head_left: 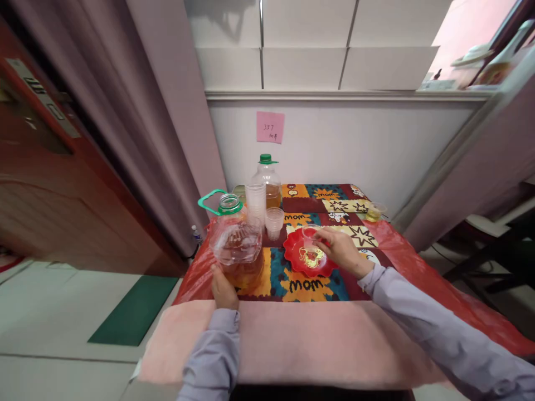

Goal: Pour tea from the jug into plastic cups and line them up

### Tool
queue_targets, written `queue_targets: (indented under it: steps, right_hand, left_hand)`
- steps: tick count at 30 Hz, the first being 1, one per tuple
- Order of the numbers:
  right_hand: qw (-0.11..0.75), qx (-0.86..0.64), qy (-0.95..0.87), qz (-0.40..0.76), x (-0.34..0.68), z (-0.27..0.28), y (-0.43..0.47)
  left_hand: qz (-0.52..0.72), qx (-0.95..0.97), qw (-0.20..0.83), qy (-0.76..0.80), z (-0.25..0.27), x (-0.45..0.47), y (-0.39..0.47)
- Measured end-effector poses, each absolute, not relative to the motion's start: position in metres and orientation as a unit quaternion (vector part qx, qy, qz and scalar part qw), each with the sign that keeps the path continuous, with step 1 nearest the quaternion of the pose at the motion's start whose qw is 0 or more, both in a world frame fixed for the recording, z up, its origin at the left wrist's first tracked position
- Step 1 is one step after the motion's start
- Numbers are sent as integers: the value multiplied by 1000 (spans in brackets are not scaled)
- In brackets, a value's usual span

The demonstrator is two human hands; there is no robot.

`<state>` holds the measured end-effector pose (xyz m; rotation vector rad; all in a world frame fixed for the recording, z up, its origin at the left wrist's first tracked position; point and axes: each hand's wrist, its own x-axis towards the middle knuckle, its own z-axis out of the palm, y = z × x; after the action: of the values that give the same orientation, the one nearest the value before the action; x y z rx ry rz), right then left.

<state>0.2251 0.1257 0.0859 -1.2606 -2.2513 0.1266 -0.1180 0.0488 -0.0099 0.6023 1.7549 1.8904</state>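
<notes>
At the lower left side of a large clear plastic jug [237, 245], my left hand [224, 289] grips the wall, with some fingers hidden. The jug has a green neck ring and handle, no cap, and amber liquid in its lower part. My right hand [338, 249] pinches a small clear plastic cup [309, 236] by its rim. That cup is over a red scalloped plate [296, 263] with a gold design in its middle. Whether the cup rests on the plate I cannot tell.
Behind the jug stand a tall stack of clear cups [256, 203], a shorter stack [275, 223] and a second jug [267, 175] with a green cap. A cup with yellowish liquid [375, 211] sits at the far right of the patterned mat [307, 287].
</notes>
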Motion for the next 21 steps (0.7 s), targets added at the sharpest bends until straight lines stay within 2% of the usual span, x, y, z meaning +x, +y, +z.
queue_targets:
  steps: [4, 10, 12, 15, 18, 21]
  right_hand:
    - [241, -506, -825, 68, 225, 55, 120]
    - [242, -496, -831, 66, 227, 57, 117]
    - [275, -491, -824, 61, 230, 62, 110]
    - [382, -485, -782, 84, 222, 73, 95]
    - [483, -465, -720, 176, 190, 88, 77]
    - [521, -409, -702, 263, 140, 107, 65]
  left_hand:
    - [676, 219, 227, 666, -3, -116, 48]
    - [661, 216, 221, 684, 9, -112, 46]
    - [660, 212, 219, 687, 12, -111, 45]
    - [661, 205, 221, 687, 13, -109, 45]
    - [665, 202, 224, 684, 11, -109, 45]
    - [671, 207, 236, 672, 10, -109, 44]
